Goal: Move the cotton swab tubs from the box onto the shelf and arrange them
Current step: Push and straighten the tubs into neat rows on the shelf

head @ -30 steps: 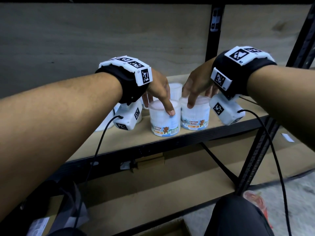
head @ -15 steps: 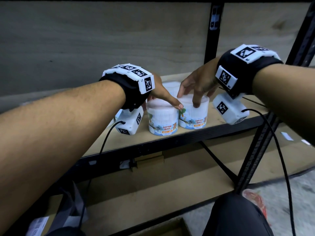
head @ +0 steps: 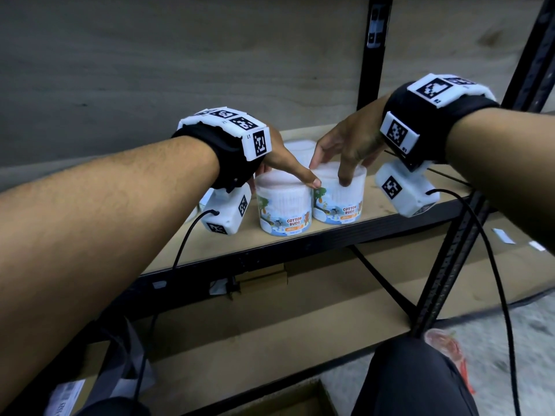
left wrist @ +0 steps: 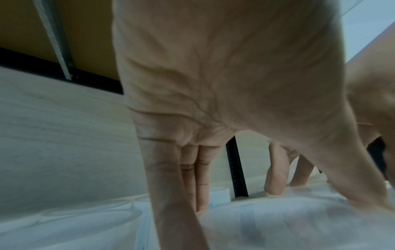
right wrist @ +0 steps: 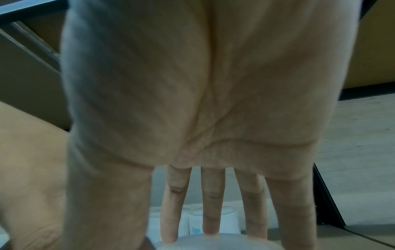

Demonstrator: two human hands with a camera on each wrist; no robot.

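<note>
Two white cotton swab tubs stand side by side at the front of the shelf board [head: 390, 211]. My left hand [head: 289, 171] grips the left tub [head: 282, 208] from above, thumb on its right rim and fingers [left wrist: 200, 177] down its far side. My right hand [head: 336, 169] grips the right tub [head: 339, 199] the same way, thumb on the near rim and fingers [right wrist: 211, 203] behind the lid [right wrist: 213, 241]. Both labels face me, turned slightly right. More tubs [head: 300, 145] stand behind, partly hidden by the hands.
A black upright post [head: 372, 55] rises behind the tubs and a slanted one [head: 450, 259] stands at the right. A wood panel backs the shelf. Below lie a cardboard-lined lower shelf [head: 270, 325], an open box's edge [head: 285, 400] and my knee [head: 414, 379].
Both front tubs have been turned under my hands, so their printed labels have slid to the right. My thumbs have shifted along the rims. The tubs stay in the same spot.
</note>
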